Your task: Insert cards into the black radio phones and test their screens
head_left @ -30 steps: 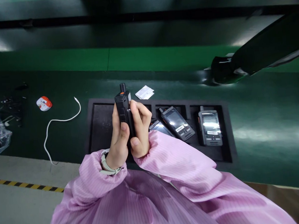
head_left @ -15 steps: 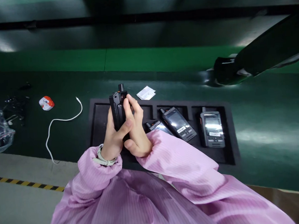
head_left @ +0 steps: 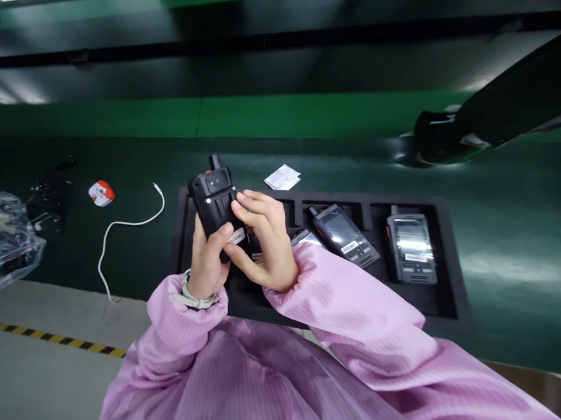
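Left hand (head_left: 208, 257) clenched round the black handheld radio (head_left: 218, 207), thumb on its back. Right hand (head_left: 267, 242) half curled, fingertips and thumb on the radio's right side and lower back, light grasp. Radio is tilted, back and stub antenna visible, held over the left part of the black foam tray (head_left: 457, 288). Three more radios in the tray: right radio (head_left: 412, 249), middle radio (head_left: 346, 236), and a third (head_left: 305, 236) partly behind the sleeve.

Tray sits on the green tabletop (head_left: 515, 240); near edge partly hidden by pink sleeves. White cable (head_left: 129, 223) left of tray, paper slip (head_left: 283, 177) just beyond it. Clear plastic bag (head_left: 7, 242) far left, by the table edge. Tabletop runs on right of the tray; black arm (head_left: 502, 108) hangs at upper right. Grey floor (head_left: 49, 389) lower left.
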Motion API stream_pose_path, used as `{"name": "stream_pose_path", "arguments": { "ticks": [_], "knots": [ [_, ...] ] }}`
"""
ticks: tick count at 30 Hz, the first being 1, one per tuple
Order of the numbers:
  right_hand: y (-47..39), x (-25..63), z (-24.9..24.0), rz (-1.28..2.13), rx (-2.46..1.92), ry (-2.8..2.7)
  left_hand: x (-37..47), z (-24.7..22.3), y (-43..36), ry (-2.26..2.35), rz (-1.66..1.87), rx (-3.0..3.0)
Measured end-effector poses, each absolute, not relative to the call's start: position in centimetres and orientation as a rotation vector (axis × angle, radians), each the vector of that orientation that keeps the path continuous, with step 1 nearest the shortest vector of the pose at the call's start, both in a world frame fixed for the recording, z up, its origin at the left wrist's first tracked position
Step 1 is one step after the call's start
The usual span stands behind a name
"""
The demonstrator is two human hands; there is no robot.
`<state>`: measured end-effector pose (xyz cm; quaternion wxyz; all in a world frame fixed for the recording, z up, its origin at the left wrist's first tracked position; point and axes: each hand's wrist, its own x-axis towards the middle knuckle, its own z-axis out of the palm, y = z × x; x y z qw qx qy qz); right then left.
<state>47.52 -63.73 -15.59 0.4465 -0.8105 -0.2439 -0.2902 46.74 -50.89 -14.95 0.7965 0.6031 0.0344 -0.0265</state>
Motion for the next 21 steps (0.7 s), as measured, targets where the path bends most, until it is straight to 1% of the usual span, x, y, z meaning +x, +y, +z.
{"name": "stream_pose_path", "arguments": {
  "ticks": [6, 11, 18, 21],
  "knots": [
    [-64.9, 48.1, -15.0, -0.479, -1.935, -0.595, 47.0, -14.3, -50.9, -0.021, -0.057, 1.250],
    [-65.5, 48.7, -14.9, -0.171, -1.777, -0.540, 47.3, -13.9, -51.1, 0.006, -0.081, 1.195],
    [-65.4, 48.7, -14.9, 0.074, -1.448, -0.355, 47.6, -13.7, -51.0, 0.016, -0.043, 1.391],
    [-65.2, 49.0, -14.8, 0.091, -1.458, -0.187, 48.0, -14.3, -50.7, -0.025, 0.004, 1.548]
  ]
}}
